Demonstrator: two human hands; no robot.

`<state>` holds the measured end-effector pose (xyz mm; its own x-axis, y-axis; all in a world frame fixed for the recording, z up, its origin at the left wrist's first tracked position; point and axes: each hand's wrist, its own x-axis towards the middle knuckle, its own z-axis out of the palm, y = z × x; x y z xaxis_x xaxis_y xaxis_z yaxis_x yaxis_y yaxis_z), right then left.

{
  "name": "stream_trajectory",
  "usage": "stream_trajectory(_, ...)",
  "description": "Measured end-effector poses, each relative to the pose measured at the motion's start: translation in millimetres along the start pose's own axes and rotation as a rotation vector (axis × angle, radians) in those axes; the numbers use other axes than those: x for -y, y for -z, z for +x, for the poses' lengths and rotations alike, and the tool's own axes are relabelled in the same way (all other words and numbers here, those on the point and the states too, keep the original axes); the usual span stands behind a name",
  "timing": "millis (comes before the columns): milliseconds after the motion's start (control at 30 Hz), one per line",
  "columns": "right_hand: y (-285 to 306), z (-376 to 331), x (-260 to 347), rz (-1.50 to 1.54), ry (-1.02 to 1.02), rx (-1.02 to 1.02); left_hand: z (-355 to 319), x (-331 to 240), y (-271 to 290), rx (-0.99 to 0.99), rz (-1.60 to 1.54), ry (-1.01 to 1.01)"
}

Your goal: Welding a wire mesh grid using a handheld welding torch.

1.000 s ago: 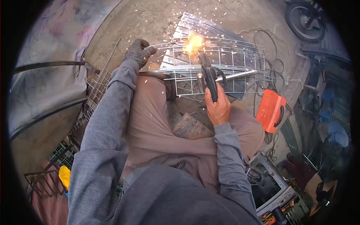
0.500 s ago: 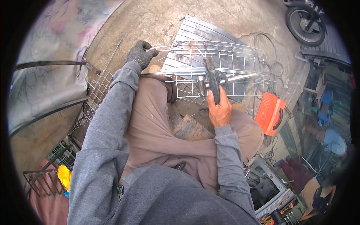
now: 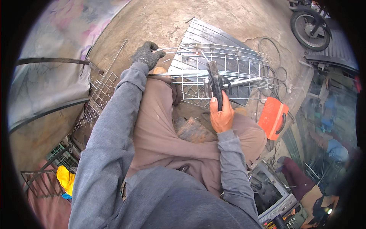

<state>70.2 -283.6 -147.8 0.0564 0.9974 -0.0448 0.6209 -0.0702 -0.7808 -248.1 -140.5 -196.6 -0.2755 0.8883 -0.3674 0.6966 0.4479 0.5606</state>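
My left hand [image 3: 146,55], in a dark knitted glove, pinches the left end of a thin metal rod along the far side of a wire grid [image 3: 225,63]. My bare right hand [image 3: 222,117] is wrapped round the black handle of a welding electrode holder [image 3: 216,82]. A thin electrode [image 3: 203,55] slants from its jaws toward the grid's far rods. Behind the holder lies a silvery T-shaped metal tool [image 3: 244,82], like a hammer, across the grid. Several bundled rods [image 3: 183,74] run across the middle of the grid. Under it lies a ribbed grey metal sheet [image 3: 198,32].
An orange box with a black handle [image 3: 273,118] stands right of my knee. Cables [image 3: 280,72] coil beyond it. Another wire grid [image 3: 100,91] leans at left beside covered furniture. A motorcycle wheel [image 3: 310,29] is at far right. Lower right, a grey metal case [image 3: 270,191] stands near maroon cloth.
The orange glow on the grid's far rods has faded. Both hands keep their holds, with the view shifted slightly. A bright light now shows at the lower right edge.
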Motion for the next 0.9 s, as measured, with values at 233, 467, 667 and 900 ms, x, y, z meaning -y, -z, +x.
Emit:
stream_trajectory(233,-14,-3,14,-0.035,0.111,0.035,-14,-13,6,-0.093,0.025,-0.013)
stream_trajectory(467,-20,-4,14,-0.017,0.109,0.061,-32,-19,14,-0.086,0.227,-0.214)
stream_trajectory(667,-21,-3,5,-0.008,0.084,0.035,-34,-24,15,-0.002,0.272,-0.212)
stream_trajectory(900,-21,-4,5,-0.022,0.078,0.060,-32,-16,13,0.046,0.225,-0.237)
